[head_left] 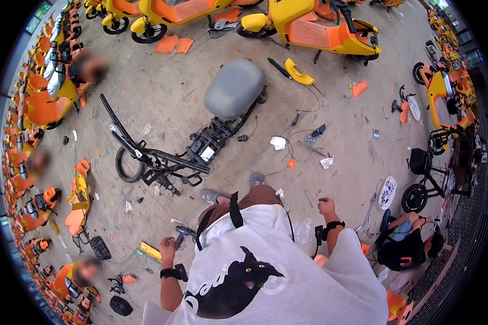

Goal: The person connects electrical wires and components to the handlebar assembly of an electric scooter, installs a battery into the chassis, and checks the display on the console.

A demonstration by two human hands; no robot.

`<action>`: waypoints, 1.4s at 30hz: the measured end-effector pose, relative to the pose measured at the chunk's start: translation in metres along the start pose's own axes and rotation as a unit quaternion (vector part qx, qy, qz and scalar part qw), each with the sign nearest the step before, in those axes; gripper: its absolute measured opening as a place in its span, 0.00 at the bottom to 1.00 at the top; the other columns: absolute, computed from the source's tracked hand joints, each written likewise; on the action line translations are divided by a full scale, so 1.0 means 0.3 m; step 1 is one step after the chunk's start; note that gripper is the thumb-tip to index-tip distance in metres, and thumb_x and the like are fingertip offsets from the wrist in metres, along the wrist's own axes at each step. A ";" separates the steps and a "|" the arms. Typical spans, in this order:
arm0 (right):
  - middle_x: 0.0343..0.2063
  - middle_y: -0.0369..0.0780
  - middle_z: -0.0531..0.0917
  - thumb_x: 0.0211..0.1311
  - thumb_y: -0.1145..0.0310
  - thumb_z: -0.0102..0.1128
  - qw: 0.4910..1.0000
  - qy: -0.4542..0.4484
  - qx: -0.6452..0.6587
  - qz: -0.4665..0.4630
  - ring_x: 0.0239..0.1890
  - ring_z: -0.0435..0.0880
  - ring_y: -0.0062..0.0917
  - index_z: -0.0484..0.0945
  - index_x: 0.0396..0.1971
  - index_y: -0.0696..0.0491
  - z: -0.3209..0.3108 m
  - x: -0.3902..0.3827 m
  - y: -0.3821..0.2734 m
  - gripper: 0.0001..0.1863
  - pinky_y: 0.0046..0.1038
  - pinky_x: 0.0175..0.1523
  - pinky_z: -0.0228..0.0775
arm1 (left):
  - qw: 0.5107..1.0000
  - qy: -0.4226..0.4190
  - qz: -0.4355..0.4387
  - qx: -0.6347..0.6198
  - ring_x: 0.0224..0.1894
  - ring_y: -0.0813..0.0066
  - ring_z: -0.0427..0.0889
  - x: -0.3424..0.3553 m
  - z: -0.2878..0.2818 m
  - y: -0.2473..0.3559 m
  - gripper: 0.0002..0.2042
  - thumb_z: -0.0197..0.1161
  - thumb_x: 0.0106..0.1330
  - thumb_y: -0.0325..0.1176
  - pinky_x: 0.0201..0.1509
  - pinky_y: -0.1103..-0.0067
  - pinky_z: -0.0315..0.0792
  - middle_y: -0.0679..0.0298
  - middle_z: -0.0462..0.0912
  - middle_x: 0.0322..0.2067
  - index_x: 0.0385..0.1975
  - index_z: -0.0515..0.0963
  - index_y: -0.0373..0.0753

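Drill (pixel 186 231) shows beside left hand (pixel 168 251), grip unclear — right hand (pixel 327 207) empty — amid scooters (pixel 312 33) on scuffed concrete (pixel 146 81).

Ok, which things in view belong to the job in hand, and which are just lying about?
Likely the job:
- stripped scooter frame with grey seat
- power drill by the left hand (grip unclear)

Apparently lying about:
- flat orange panel
- curved yellow part
- white scrap

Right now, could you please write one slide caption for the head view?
Left hand near a power drill and right hand apparently empty, before a stripped scooter with a gray seat.
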State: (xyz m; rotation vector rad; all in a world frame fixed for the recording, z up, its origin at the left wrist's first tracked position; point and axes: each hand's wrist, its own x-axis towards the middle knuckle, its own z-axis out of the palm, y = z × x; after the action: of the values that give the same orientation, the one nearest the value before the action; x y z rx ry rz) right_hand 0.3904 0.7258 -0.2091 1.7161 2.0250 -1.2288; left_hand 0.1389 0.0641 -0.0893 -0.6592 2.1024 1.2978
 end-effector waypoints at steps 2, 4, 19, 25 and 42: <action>0.26 0.42 0.82 0.53 0.70 0.55 0.983 -0.085 0.014 0.162 0.25 0.81 0.29 0.79 0.39 0.57 -0.056 -0.112 0.060 0.14 0.31 0.28 0.75 | 1.000 0.009 0.018 -0.013 0.21 0.73 0.80 -0.075 0.068 0.081 0.07 0.55 0.63 0.27 0.26 0.81 0.74 0.56 0.81 0.23 0.35 0.74 0.28; 0.28 0.41 0.82 0.54 0.68 0.55 0.968 -0.112 0.025 0.225 0.26 0.82 0.29 0.80 0.38 0.57 -0.066 -0.176 0.071 0.13 0.31 0.30 0.75 | 1.000 0.009 0.022 -0.013 0.21 0.73 0.80 -0.123 0.120 0.096 0.07 0.57 0.61 0.26 0.26 0.82 0.74 0.57 0.81 0.23 0.33 0.74 0.28; 0.25 0.42 0.82 0.59 0.67 0.53 0.977 -0.190 0.063 -0.074 0.22 0.81 0.24 0.79 0.35 0.62 0.129 -0.014 -0.637 0.13 0.23 0.26 0.70 | 0.989 0.065 -0.134 -0.011 0.22 0.70 0.82 -0.450 0.167 -0.209 0.08 0.58 0.58 0.27 0.22 0.81 0.74 0.53 0.82 0.24 0.32 0.73 0.27; 0.28 0.40 0.82 0.60 0.66 0.52 0.979 -0.185 0.054 -0.065 0.25 0.81 0.23 0.79 0.38 0.59 0.188 -0.073 -0.751 0.13 0.23 0.28 0.71 | 0.981 -0.011 -0.194 0.018 0.22 0.69 0.82 -0.428 0.190 -0.230 0.10 0.58 0.59 0.29 0.22 0.78 0.75 0.53 0.82 0.25 0.34 0.73 0.27; 0.30 0.48 0.83 0.54 0.61 0.56 0.923 -0.244 -0.225 -0.194 0.34 0.82 0.37 0.80 0.36 0.58 0.728 0.398 -0.742 0.16 0.31 0.42 0.74 | 0.990 0.044 -0.134 -0.028 0.29 0.72 0.81 -0.119 0.445 0.150 0.07 0.56 0.63 0.29 0.32 0.77 0.78 0.57 0.82 0.26 0.31 0.74 0.29</action>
State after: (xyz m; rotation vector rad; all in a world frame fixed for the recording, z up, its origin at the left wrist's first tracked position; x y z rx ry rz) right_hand 0.0822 0.6644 -0.3221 0.7332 2.1475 -1.0355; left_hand 0.1628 0.2074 -0.0848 -1.0030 1.9689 1.1980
